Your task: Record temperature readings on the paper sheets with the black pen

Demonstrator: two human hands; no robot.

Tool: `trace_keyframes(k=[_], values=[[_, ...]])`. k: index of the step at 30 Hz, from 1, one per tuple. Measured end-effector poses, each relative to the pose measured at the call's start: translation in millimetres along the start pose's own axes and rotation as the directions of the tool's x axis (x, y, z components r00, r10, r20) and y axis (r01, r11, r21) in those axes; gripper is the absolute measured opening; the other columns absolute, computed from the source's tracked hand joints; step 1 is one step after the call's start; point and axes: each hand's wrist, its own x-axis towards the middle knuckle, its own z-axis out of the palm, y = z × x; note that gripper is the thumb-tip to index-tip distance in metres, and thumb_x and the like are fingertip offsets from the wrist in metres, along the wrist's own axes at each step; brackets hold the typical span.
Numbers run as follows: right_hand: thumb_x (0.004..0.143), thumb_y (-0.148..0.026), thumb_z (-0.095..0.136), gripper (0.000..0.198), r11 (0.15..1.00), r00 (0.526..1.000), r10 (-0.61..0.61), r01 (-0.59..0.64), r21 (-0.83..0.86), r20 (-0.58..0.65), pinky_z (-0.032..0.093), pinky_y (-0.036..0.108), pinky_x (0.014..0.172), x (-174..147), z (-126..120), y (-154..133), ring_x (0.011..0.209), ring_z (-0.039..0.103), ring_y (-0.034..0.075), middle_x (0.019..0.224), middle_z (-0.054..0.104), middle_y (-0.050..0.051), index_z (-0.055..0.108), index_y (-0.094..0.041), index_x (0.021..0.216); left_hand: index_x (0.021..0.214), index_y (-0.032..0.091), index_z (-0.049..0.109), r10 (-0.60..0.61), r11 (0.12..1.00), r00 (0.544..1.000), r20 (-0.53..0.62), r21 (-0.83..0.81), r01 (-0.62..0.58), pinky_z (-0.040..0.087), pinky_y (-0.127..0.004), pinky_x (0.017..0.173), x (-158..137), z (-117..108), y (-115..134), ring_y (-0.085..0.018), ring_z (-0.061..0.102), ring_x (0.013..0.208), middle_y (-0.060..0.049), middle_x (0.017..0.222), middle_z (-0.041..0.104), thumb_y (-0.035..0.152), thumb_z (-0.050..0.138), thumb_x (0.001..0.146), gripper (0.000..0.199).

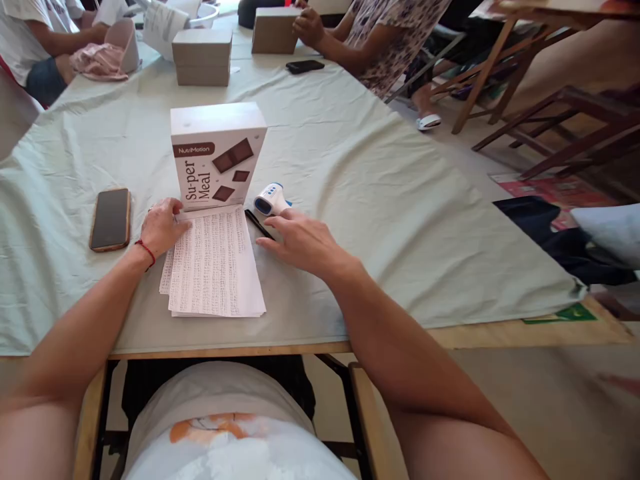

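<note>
My left hand (163,228) rests at the upper left corner of a stack of printed paper sheets (215,267), thumb and forefinger apart, fingertips by the lower edge of a white box (213,167). The box stands upright behind the sheets, with "Su-per Meal" and chocolate pieces printed on it. To the right, my right hand (305,243) is spread just above the cloth. Its forefinger reaches the near end of a white and blue handheld infrared thermometer (271,199), and its thumb lies near a black pen (259,224). Other right fingers are partly hidden.
A phone (110,219) lies left of my left hand on the pale green tablecloth (350,180). Farther back are cardboard boxes (203,59), another phone (305,66) and a white basin (203,15). Two people sit across; one person's hands (309,25) touch a brown box (274,32).
</note>
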Motion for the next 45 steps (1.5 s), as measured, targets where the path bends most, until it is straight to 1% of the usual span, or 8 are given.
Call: trace_keyframes(k=[7, 12, 15, 17, 20, 34, 40, 45], values=[[0.093, -0.023, 0.054, 0.018, 0.987, 0.981, 0.127, -0.111, -0.113, 0.145, 0.047, 0.032, 0.069, 9, 3, 2, 0.093, 0.064, 0.026, 0.100, 0.070, 0.009, 0.071, -0.020, 0.090, 0.098, 0.017, 0.067, -0.014, 0.993, 0.999, 0.041, 0.114, 0.010, 0.051, -0.047, 0.095, 1, -1, 12, -0.028, 0.062, 0.096, -0.010, 0.101, 0.064, 0.023, 0.064, 0.080, 0.019], [0.093, -0.023, 0.050, 0.023, 0.977, 0.968, 0.180, -0.156, -0.146, 0.174, 0.046, 0.032, 0.074, 9, -5, -3, 0.098, 0.064, 0.026, 0.104, 0.071, 0.008, 0.071, -0.019, 0.100, 0.115, 0.013, 0.067, 0.155, 0.961, 0.985, 0.076, 0.219, -0.168, 0.037, -0.056, 0.109, -19, -7, 36, -0.037, 0.046, 0.128, -0.019, 0.131, 0.055, 0.022, 0.055, 0.089, 0.030], [0.093, -0.023, 0.050, 0.023, 0.977, 0.962, 0.187, -0.159, -0.144, 0.200, 0.047, 0.032, 0.075, 10, -8, -6, 0.100, 0.064, 0.027, 0.108, 0.071, 0.009, 0.072, -0.019, 0.100, 0.134, 0.021, 0.059, 0.351, 0.907, 0.876, 0.332, 0.113, -0.406, 0.037, -0.050, 0.112, -45, -3, 61, -0.034, 0.043, 0.136, -0.014, 0.145, 0.049, 0.036, 0.063, 0.089, 0.048], [0.094, -0.023, 0.050, 0.023, 0.976, 0.964, 0.185, -0.158, -0.148, 0.189, 0.046, 0.032, 0.074, 10, -8, -7, 0.100, 0.065, 0.027, 0.108, 0.071, 0.009, 0.072, -0.019, 0.101, 0.147, 0.028, 0.048, 0.405, 0.865, 0.763, 0.503, 0.060, -0.498, 0.026, -0.067, 0.113, -60, 4, 74, -0.045, 0.026, 0.146, -0.016, 0.159, 0.033, 0.058, 0.062, 0.088, 0.068], [0.095, -0.023, 0.050, 0.023, 0.977, 0.971, 0.175, -0.151, -0.153, 0.162, 0.045, 0.032, 0.072, 9, -7, -9, 0.100, 0.065, 0.027, 0.107, 0.072, 0.009, 0.072, -0.019, 0.102, 0.152, 0.031, 0.041, 0.387, 0.826, 0.697, 0.603, 0.110, -0.553, 0.007, -0.081, 0.108, -74, 15, 81, -0.056, 0.006, 0.147, -0.020, 0.165, 0.015, 0.080, 0.060, 0.077, 0.092], [0.099, -0.028, 0.051, 0.025, 0.990, 0.979, 0.119, -0.105, -0.092, 0.163, 0.051, 0.030, 0.087, 22, -15, -11, 0.108, 0.065, 0.024, 0.119, 0.069, 0.008, 0.072, -0.019, 0.111, 0.145, 0.029, 0.053, 0.468, 0.742, 0.772, 0.430, 0.283, -0.607, 0.023, -0.076, 0.107, -71, 18, 70, -0.055, 0.025, 0.144, -0.022, 0.158, 0.033, 0.063, 0.070, 0.079, 0.075], [0.101, -0.034, 0.053, 0.026, 0.991, 0.981, 0.123, -0.112, -0.076, 0.153, 0.053, 0.033, 0.089, 34, -18, -4, 0.111, 0.064, 0.025, 0.123, 0.066, 0.008, 0.071, -0.019, 0.109, 0.139, 0.026, 0.059, 0.705, 0.601, 0.682, 0.197, 0.343, -0.721, 0.031, -0.073, 0.105, -60, 39, 49, -0.049, 0.039, 0.140, -0.022, 0.153, 0.043, 0.051, 0.056, 0.084, 0.061], [0.101, -0.036, 0.052, 0.026, 0.992, 0.982, 0.113, -0.104, -0.069, 0.153, 0.055, 0.032, 0.086, 34, -20, -6, 0.110, 0.064, 0.023, 0.121, 0.067, 0.006, 0.071, -0.019, 0.107, 0.141, 0.032, 0.056, 0.663, 0.643, 0.714, 0.222, 0.319, -0.696, 0.029, -0.062, 0.115, -60, 39, 45, -0.037, 0.038, 0.144, -0.010, 0.155, 0.043, 0.069, 0.044, 0.089, 0.065]])
